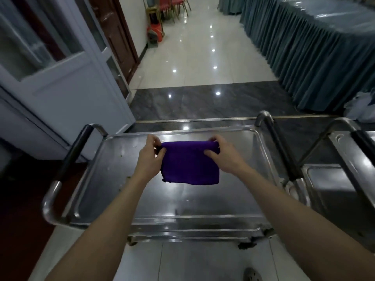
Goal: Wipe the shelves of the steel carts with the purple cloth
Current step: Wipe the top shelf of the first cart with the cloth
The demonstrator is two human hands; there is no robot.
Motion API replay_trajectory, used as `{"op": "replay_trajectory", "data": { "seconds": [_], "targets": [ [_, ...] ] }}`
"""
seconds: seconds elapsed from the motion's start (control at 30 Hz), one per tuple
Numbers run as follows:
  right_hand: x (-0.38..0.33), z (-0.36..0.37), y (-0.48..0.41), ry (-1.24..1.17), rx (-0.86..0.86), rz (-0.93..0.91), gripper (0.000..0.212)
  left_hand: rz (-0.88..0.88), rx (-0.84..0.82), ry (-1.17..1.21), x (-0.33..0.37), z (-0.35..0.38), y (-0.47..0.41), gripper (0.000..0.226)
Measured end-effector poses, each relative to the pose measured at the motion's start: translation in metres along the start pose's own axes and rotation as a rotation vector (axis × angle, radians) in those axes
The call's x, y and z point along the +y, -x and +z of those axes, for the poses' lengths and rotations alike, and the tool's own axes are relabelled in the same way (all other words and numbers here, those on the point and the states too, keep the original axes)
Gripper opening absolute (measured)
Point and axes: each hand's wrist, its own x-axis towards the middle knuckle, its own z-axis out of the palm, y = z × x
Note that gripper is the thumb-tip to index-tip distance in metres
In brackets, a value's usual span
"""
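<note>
Hanging between left hand (151, 154) and right hand (222, 154), both pinching its top corners: purple cloth (190, 165) above cart (203, 205).

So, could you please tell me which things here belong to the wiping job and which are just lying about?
Job: purple cloth, near steel cart, second steel cart on the right.
Lying about: white bag, red chairs, skirted table.

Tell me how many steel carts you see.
2. One steel cart sits under the folded purple cloth; the second steel cart stands at its right, cut off by the frame. More may be hidden.
</note>
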Motion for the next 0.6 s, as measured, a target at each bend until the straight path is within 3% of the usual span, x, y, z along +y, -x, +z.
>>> {"op": "replay_trajectory", "data": {
  "seconds": [0.13,0.3,0.43,0.6],
  "targets": [
    [-0.038,0.102,0.03,-0.04,0.045,0.093,0.043,0.017,-0.067,-0.108,-0.071,-0.069,0.025,0.031],
    [-0.071,0.211,0.061,-0.078,-0.039,0.208,0.049,-0.065,-0.184,-0.096,-0.154,-0.141,0.055,0.028],
    [-0.082,0.264,0.071,-0.091,-0.032,0.273,0.049,-0.13,-0.32,-0.113,-0.191,-0.174,0.067,0.045],
    [-0.098,0.31,0.053,-0.074,0.035,0.207,0.037,-0.111,-0.242,-0.22,-0.224,-0.193,0.06,0.036]
  ]
}}
